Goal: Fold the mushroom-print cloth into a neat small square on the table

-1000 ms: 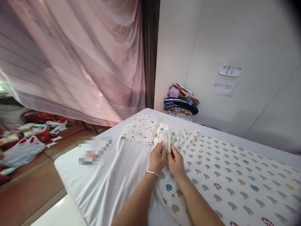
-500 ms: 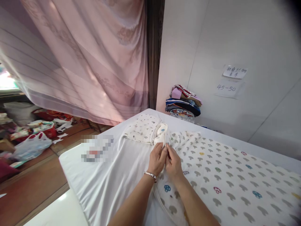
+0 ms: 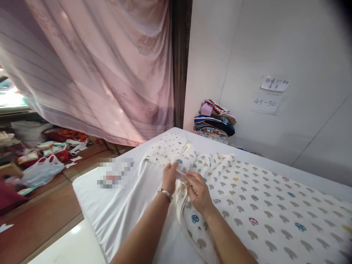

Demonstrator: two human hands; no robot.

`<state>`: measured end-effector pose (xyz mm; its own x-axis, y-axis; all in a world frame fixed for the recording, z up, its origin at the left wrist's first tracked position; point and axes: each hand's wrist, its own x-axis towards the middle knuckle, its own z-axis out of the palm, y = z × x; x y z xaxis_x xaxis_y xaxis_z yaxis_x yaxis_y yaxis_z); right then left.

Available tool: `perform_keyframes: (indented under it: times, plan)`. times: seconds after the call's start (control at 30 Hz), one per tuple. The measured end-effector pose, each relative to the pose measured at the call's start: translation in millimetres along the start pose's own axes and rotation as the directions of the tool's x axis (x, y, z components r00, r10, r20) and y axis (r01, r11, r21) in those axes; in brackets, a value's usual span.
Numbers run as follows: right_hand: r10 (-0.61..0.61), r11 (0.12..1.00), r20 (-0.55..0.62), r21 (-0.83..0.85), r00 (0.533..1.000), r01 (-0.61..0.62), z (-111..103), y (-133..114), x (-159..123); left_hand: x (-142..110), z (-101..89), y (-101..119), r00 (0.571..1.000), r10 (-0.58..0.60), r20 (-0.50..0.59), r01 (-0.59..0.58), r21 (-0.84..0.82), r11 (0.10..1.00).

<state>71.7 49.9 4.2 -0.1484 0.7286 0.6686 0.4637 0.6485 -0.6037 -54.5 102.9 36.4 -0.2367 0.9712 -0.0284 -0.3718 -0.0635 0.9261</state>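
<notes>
A white mushroom-print cloth (image 3: 269, 198) lies spread over the table, its left end bunched up. My left hand (image 3: 168, 179), with a bracelet at the wrist, is closed on the cloth's raised left edge. Close on its right, my right hand (image 3: 198, 191) pinches the same cloth, fingers bent. A short stretch of fabric spans the two hands. Below them a bound edge of the cloth curves toward me. Just beyond my left hand lies a folded white cloth (image 3: 165, 148) with small prints, partly covered by the bunched end.
A white-covered table (image 3: 121, 216) carries both cloths. A blurred-out item (image 3: 115, 174) lies at its left. Folded textiles (image 3: 214, 117) are stacked by the wall behind. A pink curtain (image 3: 123, 73) hangs at the back left. Bags and a red basket (image 3: 62, 152) sit on the floor.
My hands have moved apart, the left one leftward and the right one slightly down. The cloth's edge between them is now stretched out and folded over toward the left.
</notes>
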Motion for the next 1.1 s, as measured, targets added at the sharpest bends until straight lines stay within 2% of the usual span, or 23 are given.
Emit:
perform_keyframes:
  times: [0.1,0.13,0.2,0.27,0.33,0.37,0.4,0.43,0.47,0.5,0.53,0.6,0.63,0.67,0.7,0.77,0.83,0.97,1.03,1.1]
  plan:
    - [0.098,0.995,-0.066,0.044,0.993,-0.095,-3,11,-1,21,-21.3,47,0.987,0.136,-0.086,-0.134,0.039,0.990]
    - [0.125,0.991,-0.071,0.066,0.990,-0.120,-3,14,-2,26,-31.1,63,0.973,0.189,-0.133,-0.186,0.032,0.982]
    - [0.160,0.982,-0.061,0.110,0.985,-0.153,-3,18,-2,28,-53.8,88,0.943,0.295,-0.156,-0.290,0.052,0.956]
    - [0.178,0.972,-0.033,0.159,0.983,-0.171,-2,21,-4,18,-76.9,99,0.909,0.387,-0.155,-0.376,0.096,0.922]
    - [0.228,0.948,0.011,0.225,0.974,-0.224,1,23,-7,-5,-95.0,93,0.880,0.458,-0.124,-0.421,0.237,0.875]
    - [0.275,0.924,0.028,0.269,0.961,-0.272,2,24,-8,-20,-100.5,85,0.871,0.486,-0.077,-0.433,0.348,0.831]
    - [0.337,0.889,0.038,0.317,0.941,-0.331,2,24,-9,-37,-103.0,75,0.863,0.504,0.016,-0.452,0.466,0.760]
    - [0.409,0.844,0.038,0.366,0.912,-0.393,2,24,-10,-55,-102.5,64,0.856,0.487,0.173,-0.495,0.548,0.674]
    - [0.481,0.793,0.037,0.408,0.876,-0.452,1,24,-10,-73,-99.6,52,0.823,0.424,0.378,-0.568,0.565,0.598]
    - [0.544,0.745,0.032,0.440,0.839,-0.500,-2,23,-9,-90,-95.0,41,0.751,0.311,0.582,-0.644,0.542,0.540]
    - [0.591,0.709,0.029,0.459,0.807,-0.536,-5,21,-7,-105,-89.5,30,0.636,0.197,0.746,-0.723,0.487,0.490]
    - [0.632,0.678,0.037,0.458,0.774,-0.575,-13,18,0,-127,-79.5,9,0.406,0.041,0.913,-0.834,0.352,0.425]
    - [0.633,0.678,0.051,0.444,0.772,-0.585,-16,17,5,-133,-76.3,-1,0.325,-0.009,0.946,-0.864,0.301,0.403]
    - [0.627,0.685,0.076,0.420,0.776,-0.595,-19,16,9,-136,-74.5,-9,0.272,-0.045,0.961,-0.884,0.269,0.382]
    - [0.615,0.700,0.104,0.385,0.782,-0.601,-21,16,14,-138,-74.0,-17,0.247,-0.069,0.966,-0.895,0.255,0.367]
    - [0.583,0.753,0.146,0.273,0.799,-0.599,-21,20,23,-136,-75.5,-28,0.240,-0.094,0.966,-0.897,0.258,0.358]
    - [0.549,0.822,0.127,0.095,0.826,-0.561,-18,26,31,-134,-78.1,-33,0.249,-0.106,0.963,-0.889,0.270,0.370]
    - [0.379,0.892,0.067,-0.291,0.923,-0.345,-6,28,49,-132,-80.3,-34,0.246,-0.115,0.962,-0.879,0.272,0.392]
    - [0.275,0.892,0.143,-0.406,0.951,-0.197,1,21,61,-132,-80.2,-34,0.246,-0.100,0.964,-0.875,0.265,0.405]
    - [0.220,0.884,0.254,-0.459,0.942,-0.083,11,12,73,-133,-79.9,-34,0.242,-0.087,0.966,-0.874,0.256,0.413]
